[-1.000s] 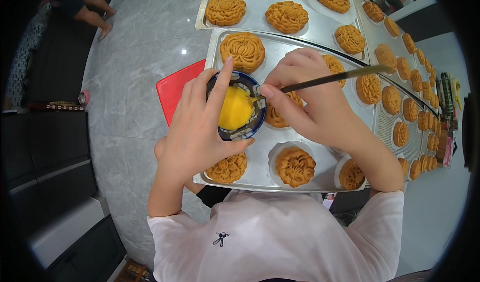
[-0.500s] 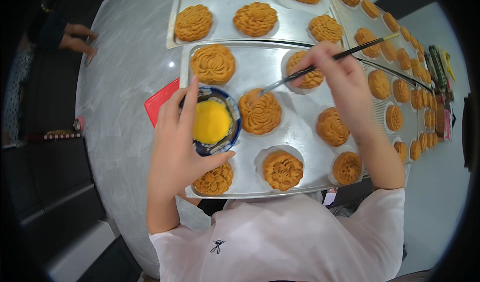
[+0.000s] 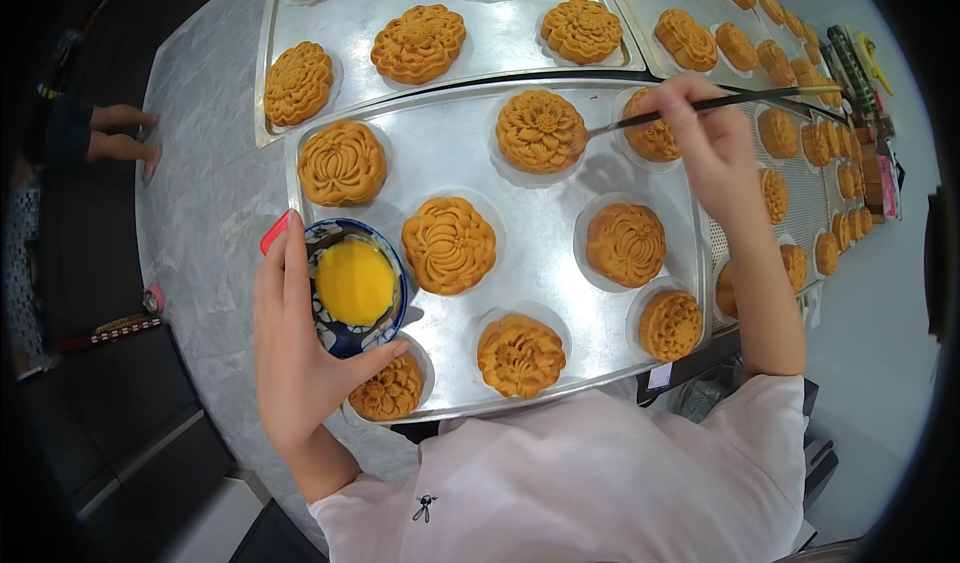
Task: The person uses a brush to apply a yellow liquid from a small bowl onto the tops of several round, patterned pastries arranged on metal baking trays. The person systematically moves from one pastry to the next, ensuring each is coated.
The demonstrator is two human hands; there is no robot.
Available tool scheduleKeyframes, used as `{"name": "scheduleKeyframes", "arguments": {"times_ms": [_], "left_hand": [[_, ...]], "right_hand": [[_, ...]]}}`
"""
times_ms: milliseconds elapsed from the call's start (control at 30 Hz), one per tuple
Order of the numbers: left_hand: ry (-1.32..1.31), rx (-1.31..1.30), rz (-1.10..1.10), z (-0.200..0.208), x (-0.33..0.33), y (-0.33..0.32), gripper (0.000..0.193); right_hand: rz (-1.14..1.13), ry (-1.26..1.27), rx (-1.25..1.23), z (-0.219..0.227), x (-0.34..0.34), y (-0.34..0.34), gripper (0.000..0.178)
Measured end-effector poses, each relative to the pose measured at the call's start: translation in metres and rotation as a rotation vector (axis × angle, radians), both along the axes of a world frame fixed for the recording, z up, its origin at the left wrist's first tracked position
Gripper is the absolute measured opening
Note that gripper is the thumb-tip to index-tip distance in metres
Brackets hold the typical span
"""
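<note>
While the left hand (image 3: 295, 358) clasps a likely breakable bowl (image 3: 350, 342), best held around its sides, at frame left, the right hand (image 3: 708, 148) pinches a seemingly light brush (image 3: 740, 99), upper right.

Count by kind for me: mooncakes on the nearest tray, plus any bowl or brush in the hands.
Mooncakes on the nearest tray: 8
Patterned blue-and-white bowl in the left hand: 1
Long-handled brush in the right hand: 1
Total: 10
</note>
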State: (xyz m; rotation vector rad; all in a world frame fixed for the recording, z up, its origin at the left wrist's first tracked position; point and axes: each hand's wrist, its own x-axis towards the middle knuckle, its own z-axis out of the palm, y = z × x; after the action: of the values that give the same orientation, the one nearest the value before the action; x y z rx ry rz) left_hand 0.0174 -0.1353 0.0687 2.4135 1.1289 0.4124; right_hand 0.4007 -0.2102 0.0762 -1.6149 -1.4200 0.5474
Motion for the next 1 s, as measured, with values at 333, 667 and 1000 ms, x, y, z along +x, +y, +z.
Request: {"name": "scheduleKeyframes", "arguments": {"times_ms": [333,667,1000], "left_hand": [[-0.029,-0.021,0.015,0.0,0.003,-0.001,0.134],[-0.022,-0.03,0.008,-0.002,-0.001,0.0,0.134],[-0.003,-0.051,0.011,0.001,-0.001,0.0,0.133]], "right_hand": [[-0.05,-0.07,0.094,-0.006,0.013,0.002,0.021],[0.179,-0.363,0.203,-0.002,0.005,-0.006,0.012],[0.305,-0.382,0.165,0.008,-0.01,-0.006,0.009]]}}
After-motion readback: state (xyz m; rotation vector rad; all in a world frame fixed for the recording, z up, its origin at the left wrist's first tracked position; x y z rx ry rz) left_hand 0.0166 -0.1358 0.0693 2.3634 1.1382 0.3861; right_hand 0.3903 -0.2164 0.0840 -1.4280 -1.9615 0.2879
